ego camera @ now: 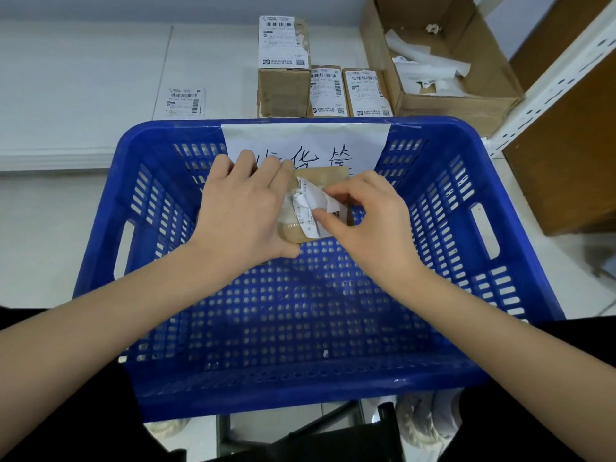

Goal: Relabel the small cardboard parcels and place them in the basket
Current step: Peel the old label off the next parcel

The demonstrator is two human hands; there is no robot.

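Over the blue plastic basket (pixel 433 381), my left hand (pixel 243 211) grips a small cardboard parcel (pixel 321 176) from its left side. A white label (pixel 311 203) on the parcel's top is crumpled and partly peeled up. My right hand (pixel 363 221) pinches this label between thumb and forefinger. The parcel hangs above the basket's floor, which holds no parcels. Three more small labelled parcels stand on the white table beyond the basket: a tall one (pixel 283 66) and two lower ones (pixel 326 91) (pixel 366 93).
A loose printed label (pixel 185 102) lies on the table to the left. An open cardboard box (pixel 443 61) with torn white paper scraps stands at the back right. A white metal shelf post (pixel 550 81) and a brown panel are at the right. A handwritten paper sign (pixel 333 141) hangs on the basket's far wall.
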